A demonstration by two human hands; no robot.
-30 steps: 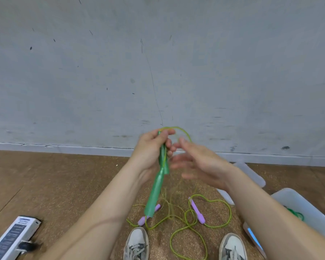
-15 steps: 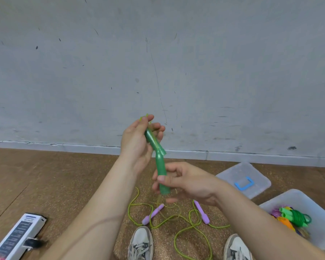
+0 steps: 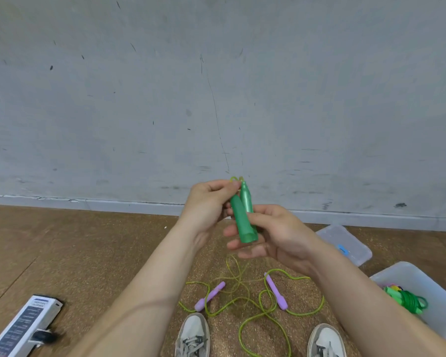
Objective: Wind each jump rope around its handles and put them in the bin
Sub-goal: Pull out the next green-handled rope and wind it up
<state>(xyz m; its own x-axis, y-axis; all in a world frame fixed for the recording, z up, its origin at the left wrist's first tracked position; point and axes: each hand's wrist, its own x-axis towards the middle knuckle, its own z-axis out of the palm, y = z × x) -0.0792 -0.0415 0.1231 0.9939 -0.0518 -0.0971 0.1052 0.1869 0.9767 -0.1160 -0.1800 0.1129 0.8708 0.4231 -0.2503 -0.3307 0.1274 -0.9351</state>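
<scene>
Two green handles stand side by side, upright, in front of me at chest height. My left hand pinches their tops, where the yellow-green cord comes out. My right hand wraps around their lower ends. The cord hangs loose from the handles down to the floor. A second rope with purple handles and a yellow-green cord lies tangled on the floor between my shoes. At the right stands the clear bin, holding a wound green rope.
The bin's clear lid lies on the floor by the wall. A white box lies at the lower left. My two shoes stand at the bottom. A grey wall rises close ahead over the cork floor.
The two green handles were end to end and tilted; now they stand together side by side. My right hand moved up from the lower handle to hold both.
</scene>
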